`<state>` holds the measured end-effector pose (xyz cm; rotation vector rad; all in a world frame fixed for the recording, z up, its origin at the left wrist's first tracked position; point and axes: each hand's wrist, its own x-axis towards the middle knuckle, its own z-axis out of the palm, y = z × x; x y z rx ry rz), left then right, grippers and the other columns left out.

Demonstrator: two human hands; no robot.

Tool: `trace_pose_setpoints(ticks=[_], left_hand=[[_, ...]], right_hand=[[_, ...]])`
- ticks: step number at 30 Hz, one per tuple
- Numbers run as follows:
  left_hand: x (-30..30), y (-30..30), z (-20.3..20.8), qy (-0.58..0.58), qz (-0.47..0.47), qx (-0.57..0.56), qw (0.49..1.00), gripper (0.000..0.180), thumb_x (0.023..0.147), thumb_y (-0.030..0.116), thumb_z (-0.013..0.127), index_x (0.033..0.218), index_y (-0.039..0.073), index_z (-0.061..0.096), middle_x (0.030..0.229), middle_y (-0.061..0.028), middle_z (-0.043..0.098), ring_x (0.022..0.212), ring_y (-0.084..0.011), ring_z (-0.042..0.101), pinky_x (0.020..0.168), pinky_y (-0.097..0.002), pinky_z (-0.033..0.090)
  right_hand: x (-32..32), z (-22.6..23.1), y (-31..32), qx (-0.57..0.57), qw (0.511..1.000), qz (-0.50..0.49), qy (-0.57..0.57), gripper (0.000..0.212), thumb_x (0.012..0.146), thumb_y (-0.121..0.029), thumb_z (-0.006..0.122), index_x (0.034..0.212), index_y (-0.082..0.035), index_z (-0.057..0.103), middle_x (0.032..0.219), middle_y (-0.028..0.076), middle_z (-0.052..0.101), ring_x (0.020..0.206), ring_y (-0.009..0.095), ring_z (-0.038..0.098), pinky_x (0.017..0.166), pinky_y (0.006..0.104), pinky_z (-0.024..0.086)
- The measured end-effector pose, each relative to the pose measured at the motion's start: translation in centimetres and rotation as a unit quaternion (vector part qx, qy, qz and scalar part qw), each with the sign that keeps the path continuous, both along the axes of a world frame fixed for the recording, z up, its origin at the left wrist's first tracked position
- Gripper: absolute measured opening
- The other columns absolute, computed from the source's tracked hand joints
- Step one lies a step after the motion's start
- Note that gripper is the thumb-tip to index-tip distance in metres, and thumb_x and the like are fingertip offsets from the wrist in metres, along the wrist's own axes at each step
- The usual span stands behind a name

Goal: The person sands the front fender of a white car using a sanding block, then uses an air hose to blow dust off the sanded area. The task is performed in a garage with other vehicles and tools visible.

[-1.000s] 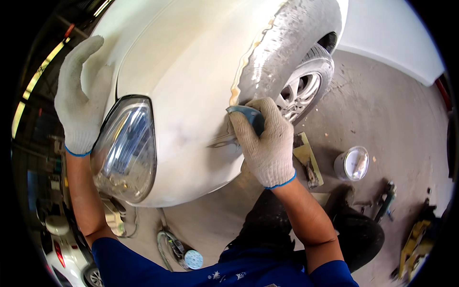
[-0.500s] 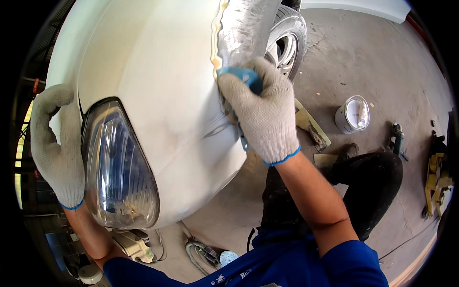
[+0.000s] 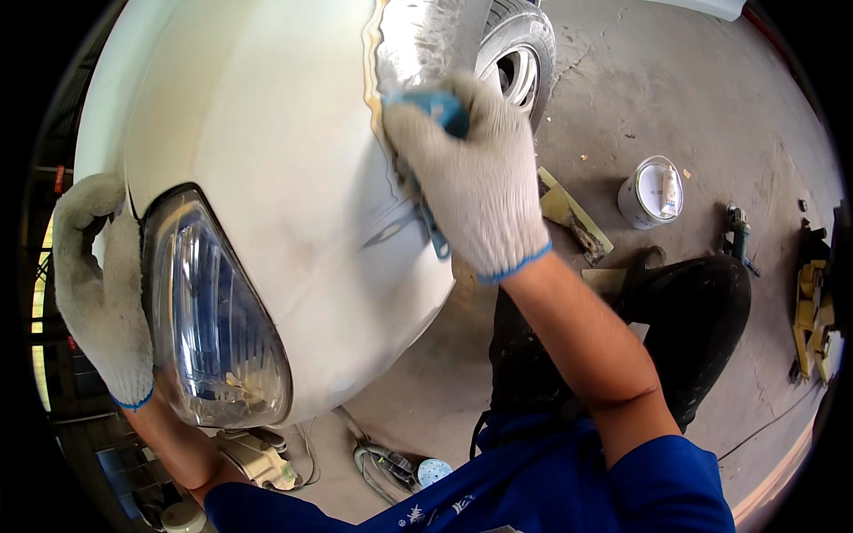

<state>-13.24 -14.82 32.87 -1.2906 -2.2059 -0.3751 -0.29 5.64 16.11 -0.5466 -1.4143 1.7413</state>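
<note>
My gloved right hand (image 3: pixel 475 178) is closed round a blue hand sanding block (image 3: pixel 442 108). The block lies against the white car fender (image 3: pixel 275 169), along the wavy edge of a bare metal patch (image 3: pixel 431 40). Its lower end pokes out below the palm; the face against the panel is hidden. On the far side of the headlight (image 3: pixel 218 311), my gloved left hand (image 3: pixel 99 284) rests on the car body. Its fingers are bent and apart from the thumb, with nothing seen between them.
A car wheel (image 3: pixel 520 62) stands beyond the bare metal. On the floor to the right are a lidded can (image 3: pixel 644 202) with a tube on it, a flat filler board (image 3: pixel 573 218), a green power tool (image 3: pixel 736 233) and a yellow jack (image 3: pixel 810 320). A hosed sander (image 3: pixel 400 466) lies below the bumper.
My right hand and the sanding block appear slightly higher and further left, still on the same edge of the metal patch. The whole view has shifted a little. My left hand stays beside the headlight.
</note>
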Motion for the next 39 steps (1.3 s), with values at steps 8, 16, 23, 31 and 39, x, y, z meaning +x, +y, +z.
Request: trace_pose_setpoints(ticks=[8, 16, 23, 31, 39], left_hand=[[-0.3, -0.7, 0.5, -0.004, -0.009, -0.006, 1.000, 0.018, 0.092, 0.009, 0.062, 0.108, 0.001, 0.065, 0.108, -0.0080, 0.064, 0.103, -0.0190, 0.060, 0.099, -0.0367, 0.046], [-1.0, -0.1, -0.1, -0.007, -0.025, -0.026, 0.999, 0.018, 0.092, 0.010, 0.063, 0.107, 0.001, 0.065, 0.106, -0.0081, 0.064, 0.101, -0.0194, 0.060, 0.097, -0.0363, 0.046], [0.0, -1.0, 0.3, -0.004, 0.031, -0.005, 1.000, 0.021, 0.092, 0.014, 0.064, 0.108, 0.000, 0.065, 0.107, -0.0090, 0.064, 0.103, -0.0202, 0.059, 0.096, -0.0368, 0.046], [-0.1, -1.1, 0.3, -0.014, 0.028, -0.005, 0.999, 0.025, 0.091, 0.015, 0.065, 0.112, 0.000, 0.064, 0.111, -0.0105, 0.063, 0.106, -0.0204, 0.059, 0.095, -0.0367, 0.047], [0.0, -0.9, 0.3, -0.017, 0.028, -0.003, 0.999, 0.024, 0.091, 0.014, 0.064, 0.111, 0.001, 0.064, 0.108, -0.0103, 0.064, 0.103, -0.0195, 0.061, 0.093, -0.0353, 0.049]], right_hand=[[0.6, 0.2, -0.6, -0.007, 1.000, 0.018, -0.008, 0.025, 0.085, -0.019, 0.068, 0.075, 0.001, 0.056, 0.058, 0.007, 0.052, 0.054, 0.011, 0.050, 0.051, 0.0322, 0.044], [0.1, -0.7, 0.6, 0.045, 0.998, 0.003, -0.043, 0.019, 0.090, -0.018, 0.070, 0.091, 0.000, 0.065, 0.064, 0.003, 0.063, 0.052, 0.007, 0.059, 0.046, 0.0209, 0.048], [0.0, 1.1, 1.4, 0.016, 1.000, 0.022, -0.015, 0.032, 0.083, -0.024, 0.068, 0.070, 0.000, 0.054, 0.061, 0.009, 0.053, 0.056, 0.014, 0.052, 0.055, 0.0329, 0.047], [0.2, 1.1, 1.5, 0.014, 0.999, 0.045, -0.021, 0.029, 0.084, -0.023, 0.068, 0.071, 0.000, 0.055, 0.059, 0.008, 0.051, 0.056, 0.014, 0.053, 0.054, 0.0331, 0.047], [-0.1, 0.8, 2.4, 0.055, 0.997, 0.038, -0.027, 0.028, 0.082, -0.023, 0.069, 0.072, 0.001, 0.058, 0.059, 0.009, 0.053, 0.056, 0.017, 0.053, 0.056, 0.0344, 0.048]])
